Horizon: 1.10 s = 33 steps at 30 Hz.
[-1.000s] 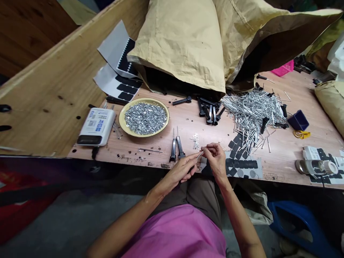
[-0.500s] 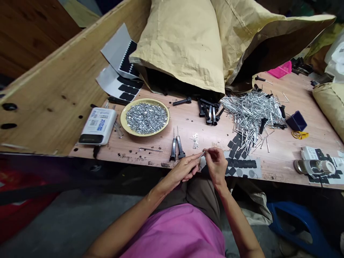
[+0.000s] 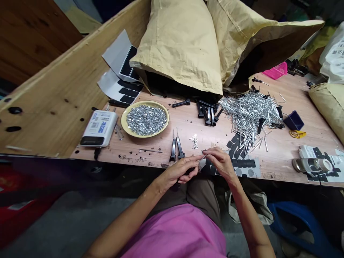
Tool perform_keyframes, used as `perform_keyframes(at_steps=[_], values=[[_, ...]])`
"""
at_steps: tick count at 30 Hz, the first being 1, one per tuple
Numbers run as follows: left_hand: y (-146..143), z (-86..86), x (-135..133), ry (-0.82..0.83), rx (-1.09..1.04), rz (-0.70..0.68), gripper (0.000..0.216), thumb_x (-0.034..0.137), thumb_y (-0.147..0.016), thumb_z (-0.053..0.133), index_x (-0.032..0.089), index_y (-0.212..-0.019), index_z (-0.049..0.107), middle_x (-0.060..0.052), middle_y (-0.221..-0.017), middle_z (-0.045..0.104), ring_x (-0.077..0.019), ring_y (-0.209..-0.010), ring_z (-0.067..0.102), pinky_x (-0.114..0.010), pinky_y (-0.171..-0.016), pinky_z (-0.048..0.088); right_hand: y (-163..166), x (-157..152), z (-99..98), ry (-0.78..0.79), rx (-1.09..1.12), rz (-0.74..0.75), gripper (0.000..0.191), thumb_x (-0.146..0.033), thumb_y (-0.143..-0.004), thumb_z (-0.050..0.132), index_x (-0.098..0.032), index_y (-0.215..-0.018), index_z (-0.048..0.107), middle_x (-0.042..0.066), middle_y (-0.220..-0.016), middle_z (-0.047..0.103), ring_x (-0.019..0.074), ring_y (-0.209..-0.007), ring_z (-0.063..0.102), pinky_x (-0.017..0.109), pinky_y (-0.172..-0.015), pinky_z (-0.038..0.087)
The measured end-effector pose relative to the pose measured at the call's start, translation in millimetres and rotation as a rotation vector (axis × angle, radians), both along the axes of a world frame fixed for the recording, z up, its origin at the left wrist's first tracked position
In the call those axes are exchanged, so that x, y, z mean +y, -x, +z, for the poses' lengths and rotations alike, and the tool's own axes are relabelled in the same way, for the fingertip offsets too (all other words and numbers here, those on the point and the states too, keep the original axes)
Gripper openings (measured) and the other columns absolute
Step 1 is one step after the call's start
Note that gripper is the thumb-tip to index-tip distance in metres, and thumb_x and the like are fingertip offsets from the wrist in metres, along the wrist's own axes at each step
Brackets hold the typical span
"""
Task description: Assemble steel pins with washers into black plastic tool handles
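Note:
My left hand (image 3: 184, 169) is closed around a black plastic part with a thin metal rod, mostly hidden in the palm. The rod tip points up and right. At that tip, the fingers of my right hand (image 3: 219, 160) pinch together; whatever small thing they hold is hidden. Two black parts with metal pins (image 3: 176, 148) lie side by side on the table, just beyond my left hand. A little farther off is a small group of washers (image 3: 194, 141). Partly under my right hand lies a sheet of black stickers (image 3: 245, 163).
A yellow bowl (image 3: 122, 123) of washers and a white device (image 3: 99, 125) stand at left. Large paper sacks (image 3: 180, 46) block the back. A heap of metal rods (image 3: 251, 111) lies to the right, near a dark blue cup (image 3: 294, 121). A glass bottle (image 3: 311, 165) lies farther right.
My right hand has turned flatter and its wrist has shifted right, its fingers staying at the rod tip. My left hand keeps hold of the black part. The view has shifted slightly.

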<state>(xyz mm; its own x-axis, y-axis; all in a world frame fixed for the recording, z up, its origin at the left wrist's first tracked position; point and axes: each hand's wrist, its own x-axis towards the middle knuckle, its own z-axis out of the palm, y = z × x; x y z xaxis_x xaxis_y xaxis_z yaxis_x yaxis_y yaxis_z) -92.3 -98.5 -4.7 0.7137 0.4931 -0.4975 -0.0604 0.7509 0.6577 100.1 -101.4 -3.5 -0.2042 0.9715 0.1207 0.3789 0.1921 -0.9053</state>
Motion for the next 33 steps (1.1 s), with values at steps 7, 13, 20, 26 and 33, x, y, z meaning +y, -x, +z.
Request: perform_keyframes(at_steps=[7, 13, 20, 26, 33], values=[[-2, 1.1, -2, -0.066, 0.015, -0.042, 0.062, 0.046, -0.076, 0.059, 0.011, -0.127, 0.053, 0.010, -0.049, 0.042, -0.0003, -0.031, 0.021, -0.016, -0.032, 0.012, -9, 3, 3.5, 0.078, 0.078, 0.066, 0.031, -0.052, -0.080, 0.061, -0.024, -0.084, 0.075, 0.004, -0.078, 0.071, 0.0168, -0.076, 0.066, 0.032, -0.073, 0.054], [-1, -2.4, -2, -0.184, 0.025, -0.054, 0.060, 0.045, -0.080, 0.056, 0.012, -0.130, 0.052, 0.010, -0.049, 0.039, -0.0009, -0.033, 0.021, -0.017, -0.034, 0.011, -11, 4, 4.9, 0.128, 0.102, 0.074, 0.035, -0.056, -0.075, 0.064, -0.023, -0.078, 0.075, 0.004, -0.074, 0.070, 0.0165, -0.070, 0.067, 0.029, -0.065, 0.055], [1, -4.8, -3, -0.210, 0.027, -0.067, 0.062, 0.048, -0.080, 0.056, 0.011, -0.130, 0.054, 0.010, -0.048, 0.037, -0.0021, -0.035, 0.019, -0.017, -0.036, 0.012, -12, 5, 17.2, 0.094, -0.012, 0.174, 0.034, -0.052, -0.083, 0.057, -0.024, -0.080, 0.075, 0.004, -0.075, 0.073, 0.0166, -0.074, 0.067, 0.029, -0.071, 0.054], [-1, -4.4, -5, -0.374, 0.108, -0.005, 0.059, 0.048, -0.081, 0.053, 0.010, -0.127, 0.057, 0.008, -0.050, 0.036, -0.0042, -0.041, 0.024, -0.018, -0.040, 0.017, -9, 1, 12.9, 0.178, 0.111, 0.086, 0.032, -0.053, -0.079, 0.062, -0.023, -0.081, 0.074, 0.003, -0.076, 0.071, 0.0161, -0.071, 0.068, 0.029, -0.068, 0.054], [-3, -6.2, -9, -0.453, 0.174, 0.019, 0.054, 0.043, -0.083, 0.050, 0.009, -0.125, 0.058, 0.008, -0.050, 0.034, -0.0064, -0.045, 0.028, -0.020, -0.043, 0.022, -1, -4, 4.4, 0.194, 0.183, -0.006, 0.032, -0.053, -0.075, 0.065, -0.021, -0.071, 0.067, 0.002, -0.072, 0.065, 0.0146, -0.067, 0.063, 0.028, -0.065, 0.053]])
